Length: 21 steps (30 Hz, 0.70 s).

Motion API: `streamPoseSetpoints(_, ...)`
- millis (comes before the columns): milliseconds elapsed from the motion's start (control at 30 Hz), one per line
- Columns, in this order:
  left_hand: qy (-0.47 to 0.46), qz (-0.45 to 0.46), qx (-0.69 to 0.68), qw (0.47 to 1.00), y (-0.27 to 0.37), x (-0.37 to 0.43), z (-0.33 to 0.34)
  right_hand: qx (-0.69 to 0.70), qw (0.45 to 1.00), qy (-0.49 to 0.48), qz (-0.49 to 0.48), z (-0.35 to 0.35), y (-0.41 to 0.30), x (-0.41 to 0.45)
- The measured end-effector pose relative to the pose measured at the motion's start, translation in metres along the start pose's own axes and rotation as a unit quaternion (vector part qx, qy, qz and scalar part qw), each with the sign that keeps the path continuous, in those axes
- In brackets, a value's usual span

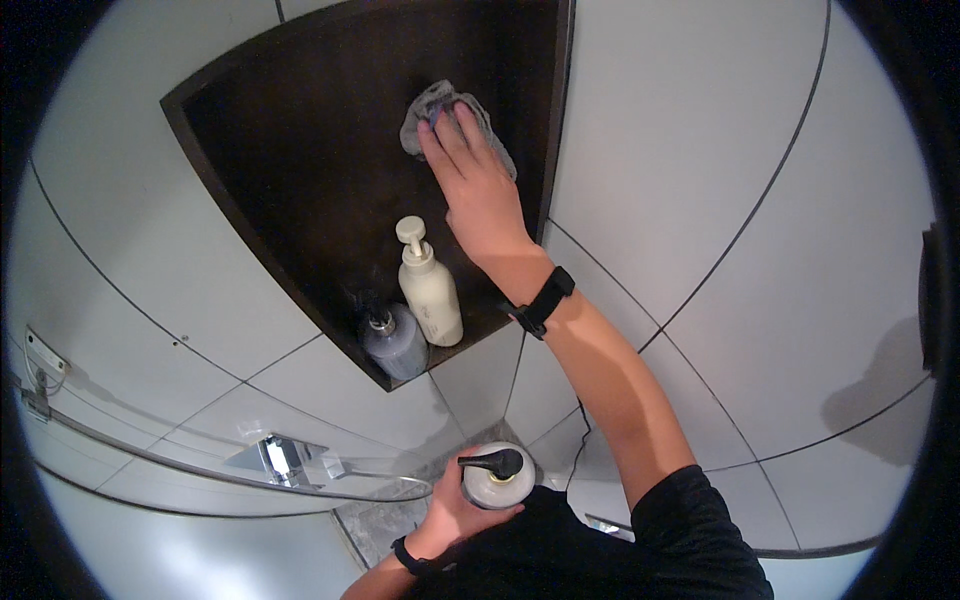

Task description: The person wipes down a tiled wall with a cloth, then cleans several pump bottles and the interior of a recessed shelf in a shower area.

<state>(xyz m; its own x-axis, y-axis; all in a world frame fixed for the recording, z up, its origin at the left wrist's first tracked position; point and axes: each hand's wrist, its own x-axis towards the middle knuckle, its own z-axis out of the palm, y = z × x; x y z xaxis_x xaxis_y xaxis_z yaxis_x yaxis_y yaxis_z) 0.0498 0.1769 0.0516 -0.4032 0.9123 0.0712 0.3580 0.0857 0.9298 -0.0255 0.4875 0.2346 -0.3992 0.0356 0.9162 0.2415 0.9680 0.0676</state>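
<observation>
My right hand presses a crumpled grey cloth flat against the dark back panel of a recessed wall niche, near its upper right. Lower down, my left hand is closed around a round pump bottle with a black pump top, seen from above. A cream pump bottle stands in the lower part of the niche. Beside it, in the corner, is a translucent bluish-grey bottle with a dark pump and a metallic collar.
Light wall tiles with dark joints surround the niche. A metal rail curves across the lower left, near a small metallic corner shelf. A white wall fitting is at far left. A dark object lies at the right rim.
</observation>
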Motion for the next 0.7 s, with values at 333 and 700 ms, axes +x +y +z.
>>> streamPoseSetpoints(333,0.016,0.015,0.008,1.0,-0.007,0.003,0.004,0.074,0.987,-0.094,0.11,0.028,-0.006,-0.115)
streamPoseSetpoints(700,0.001,-0.05,-0.043,0.998,-0.007,0.01,0.013,0.037,0.981,-0.162,0.102,0.05,-0.015,-0.222)
